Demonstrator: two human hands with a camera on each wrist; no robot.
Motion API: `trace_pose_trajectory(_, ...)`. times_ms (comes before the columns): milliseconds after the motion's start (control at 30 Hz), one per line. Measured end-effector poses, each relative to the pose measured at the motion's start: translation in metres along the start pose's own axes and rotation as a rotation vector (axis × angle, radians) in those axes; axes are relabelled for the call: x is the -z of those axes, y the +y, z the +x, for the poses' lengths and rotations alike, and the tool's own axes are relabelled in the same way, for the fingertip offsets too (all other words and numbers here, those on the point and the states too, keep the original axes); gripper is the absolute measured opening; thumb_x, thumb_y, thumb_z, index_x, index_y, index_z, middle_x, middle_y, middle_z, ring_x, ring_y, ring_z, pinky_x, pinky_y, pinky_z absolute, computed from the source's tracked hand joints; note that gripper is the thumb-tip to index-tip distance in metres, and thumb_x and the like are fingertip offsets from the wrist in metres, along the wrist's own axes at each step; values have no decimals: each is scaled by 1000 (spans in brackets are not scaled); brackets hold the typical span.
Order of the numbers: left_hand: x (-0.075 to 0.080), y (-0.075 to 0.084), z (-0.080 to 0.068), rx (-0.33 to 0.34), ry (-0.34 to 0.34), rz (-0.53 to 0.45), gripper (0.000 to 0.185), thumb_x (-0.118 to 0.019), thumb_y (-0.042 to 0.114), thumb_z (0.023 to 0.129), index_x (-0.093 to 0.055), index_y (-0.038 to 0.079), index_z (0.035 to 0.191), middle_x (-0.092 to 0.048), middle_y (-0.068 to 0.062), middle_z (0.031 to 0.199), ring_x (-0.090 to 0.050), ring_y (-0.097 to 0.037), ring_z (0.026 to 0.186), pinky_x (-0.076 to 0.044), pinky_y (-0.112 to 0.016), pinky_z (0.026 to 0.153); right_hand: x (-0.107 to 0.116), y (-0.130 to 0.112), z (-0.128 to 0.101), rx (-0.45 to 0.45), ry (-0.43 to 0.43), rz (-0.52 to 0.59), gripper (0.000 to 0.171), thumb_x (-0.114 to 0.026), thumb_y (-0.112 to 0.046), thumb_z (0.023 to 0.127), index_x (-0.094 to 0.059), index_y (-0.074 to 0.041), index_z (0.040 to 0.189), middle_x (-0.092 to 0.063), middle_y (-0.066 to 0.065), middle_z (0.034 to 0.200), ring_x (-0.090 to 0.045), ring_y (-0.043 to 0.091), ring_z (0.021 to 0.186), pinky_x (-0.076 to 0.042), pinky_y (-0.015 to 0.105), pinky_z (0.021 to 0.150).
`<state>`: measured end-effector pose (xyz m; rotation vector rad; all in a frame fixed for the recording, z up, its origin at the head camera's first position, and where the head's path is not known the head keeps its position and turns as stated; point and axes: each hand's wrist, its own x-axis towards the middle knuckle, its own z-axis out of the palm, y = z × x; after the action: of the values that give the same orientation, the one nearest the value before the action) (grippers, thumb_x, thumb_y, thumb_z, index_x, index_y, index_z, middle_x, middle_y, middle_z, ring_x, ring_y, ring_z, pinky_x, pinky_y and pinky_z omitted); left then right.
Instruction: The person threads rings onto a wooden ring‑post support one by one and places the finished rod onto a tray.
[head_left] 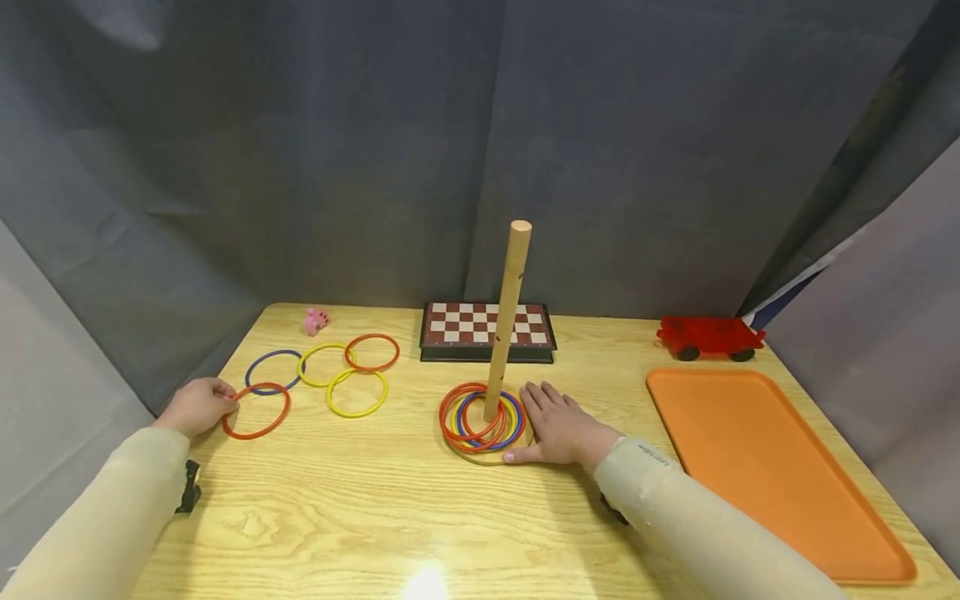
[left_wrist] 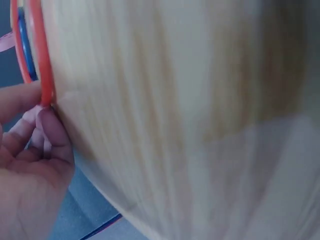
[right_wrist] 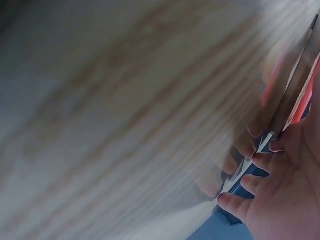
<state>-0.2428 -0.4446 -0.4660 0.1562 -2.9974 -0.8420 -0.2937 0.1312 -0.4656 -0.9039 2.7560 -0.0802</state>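
At the table's left side my left hand (head_left: 197, 407) pinches the near-left edge of a red ring (head_left: 289, 406) between thumb and fingertips. In the left wrist view that red ring (left_wrist: 43, 50) rises from the pinch. Just beyond it are a blue ring (head_left: 273, 352), two yellow rings (head_left: 357, 416) and another red ring (head_left: 372, 336), some overlapping. An upright wooden peg (head_left: 506, 317) stands mid-table, with several red, yellow and blue rings (head_left: 442, 417) around its foot. My right hand (head_left: 558, 429) lies beside that foot, fingers straight, thumb at the rim of the round base (head_left: 483, 463).
Behind the peg lies a red-and-white checkered board (head_left: 457, 333). A small pink toy (head_left: 316, 321) is at the back left. At the right are a red toy car (head_left: 708, 337) and a large orange tray (head_left: 750, 450). Grey curtain (head_left: 375, 167) hangs behind the table.
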Motion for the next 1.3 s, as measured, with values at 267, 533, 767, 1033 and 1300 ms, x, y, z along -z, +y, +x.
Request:
trace_pose_trajectory(267,2,-6,-8,72,-8,-99,28,-66,10,95,-68,-15,106,-69,-16,92,-58,-24,81,-48,-32,70,-5,-2,0,4,-23,-21,121,-52,-86,86,-20,4,162,-18,24,167,-14,46,153,-25,65,118)
trace_pose_trajectory(533,30,18,0,79,46,-470,42,-55,12,107,-50,-22,132,-67,-7,101,-64,-3,80,-60,-26,75,2,-4,-2,-12,-1,-17,118,-59,-80,86,-23,3,162,-20,23,167,-16,45,153,-26,64,118)
trace_pose_trajectory(767,47,56,14,51,68,-733,28,-56,12,107,-52,-7,127,-63,10,92,-66,-2,82,-59,-20,77,3,-1,-1,-19,1,-20,119,-57,-82,86,-22,3,162,-19,23,168,-15,44,153,-25,64,119)
trace_pose_trajectory(1033,55,96,26,7,53,-981,19,-60,6,104,-53,-1,120,-67,6,90,-67,-5,80,-59,-19,75,0,-1,-1,-16,1,-13,118,-58,-81,87,-23,4,161,-20,23,167,-15,45,153,-26,65,118)
trace_pose_trajectory(1300,82,169,30,-110,80,-1075,11,-66,4,100,-71,12,95,-68,2,86,-68,-8,75,-59,-20,71,1,-3,-2,-17,-1,-22,118,-58,-81,87,-23,3,161,-20,22,168,-16,44,153,-27,63,118)
